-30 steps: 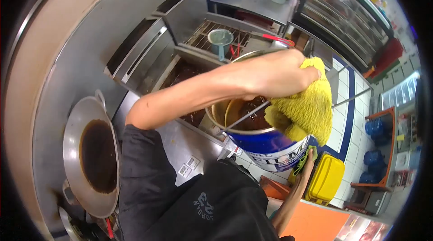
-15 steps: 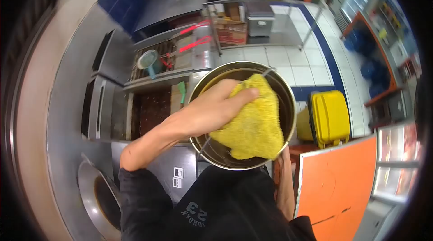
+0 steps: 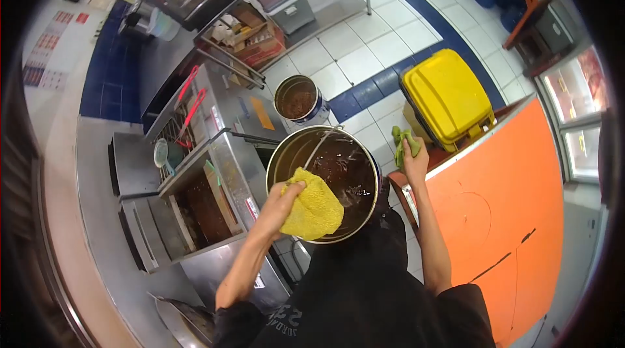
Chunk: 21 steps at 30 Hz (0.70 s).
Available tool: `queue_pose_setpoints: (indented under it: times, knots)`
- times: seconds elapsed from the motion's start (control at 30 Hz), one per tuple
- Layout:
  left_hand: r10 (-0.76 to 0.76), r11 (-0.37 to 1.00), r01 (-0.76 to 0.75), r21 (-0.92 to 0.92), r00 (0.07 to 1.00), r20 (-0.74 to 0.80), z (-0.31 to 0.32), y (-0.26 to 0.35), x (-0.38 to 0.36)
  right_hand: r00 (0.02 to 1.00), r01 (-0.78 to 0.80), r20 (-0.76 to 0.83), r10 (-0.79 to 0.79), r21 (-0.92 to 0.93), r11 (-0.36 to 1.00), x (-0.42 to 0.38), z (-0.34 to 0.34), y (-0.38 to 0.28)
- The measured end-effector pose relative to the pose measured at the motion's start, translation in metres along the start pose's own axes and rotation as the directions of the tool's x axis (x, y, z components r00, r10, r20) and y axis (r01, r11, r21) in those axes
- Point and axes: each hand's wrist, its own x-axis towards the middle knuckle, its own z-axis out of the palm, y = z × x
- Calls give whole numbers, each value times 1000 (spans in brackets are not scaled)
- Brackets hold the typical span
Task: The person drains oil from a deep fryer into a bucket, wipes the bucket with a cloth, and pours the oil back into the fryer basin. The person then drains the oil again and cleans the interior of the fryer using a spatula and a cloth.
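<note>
A large metal bucket (image 3: pixel 281 159) containing dark brown liquid stands in front of my body, its thin wire handle lying across the opening. My left hand (image 3: pixel 278 210) grips a yellow textured cloth (image 3: pixel 314 208), which hangs over the near left part of the rim and hides some of the inside. Off to the right of the bucket, my right hand (image 3: pixel 416 160) is raised and closed around a crumpled green cloth (image 3: pixel 405 143), apart from the bucket.
Beyond the bucket, a smaller bucket (image 3: pixel 297 98) with brown contents sits on the floor. A yellow lidded bin (image 3: pixel 449 97) and an orange tabletop (image 3: pixel 495 218) are at right. At left is a steel fryer station (image 3: pixel 224 195) with a dark-filled basin and red-handled tools (image 3: pixel 193 113).
My left hand and the yellow cloth have moved from over the bucket's middle to its near left side. My right hand, earlier low by the bucket's side, is now raised with the green cloth. The view has turned.
</note>
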Motion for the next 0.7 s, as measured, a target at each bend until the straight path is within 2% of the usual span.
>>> queue_pose_setpoints:
  times: [0.07,0.13,0.2,0.23,0.33,0.47,0.53,0.7]
  knots:
    - [-55,998,55,8,998,35,8,-27,36,963,187,-142,-230,-261,947,13,-10,18]
    - [-56,995,52,90,997,47,18,-57,76,979,105,-131,-156,-329,938,16,-19,29]
    - [-63,982,50,181,995,71,30,-85,106,996,52,-40,-80,-462,885,10,-23,34]
    - [-68,969,48,241,995,77,35,-97,121,994,69,-37,-101,-503,861,10,-21,45]
    - [-28,917,0,399,998,64,32,-170,186,993,98,-6,-117,-505,857,8,-17,52]
    - [-70,915,39,401,996,62,40,-202,231,992,126,51,-117,-549,826,13,-11,63]
    - [-67,849,46,527,998,20,44,-225,254,987,163,85,-140,-582,797,13,-7,61]
    - [-134,847,86,525,990,54,45,-201,284,978,209,128,-166,-670,712,15,0,65]
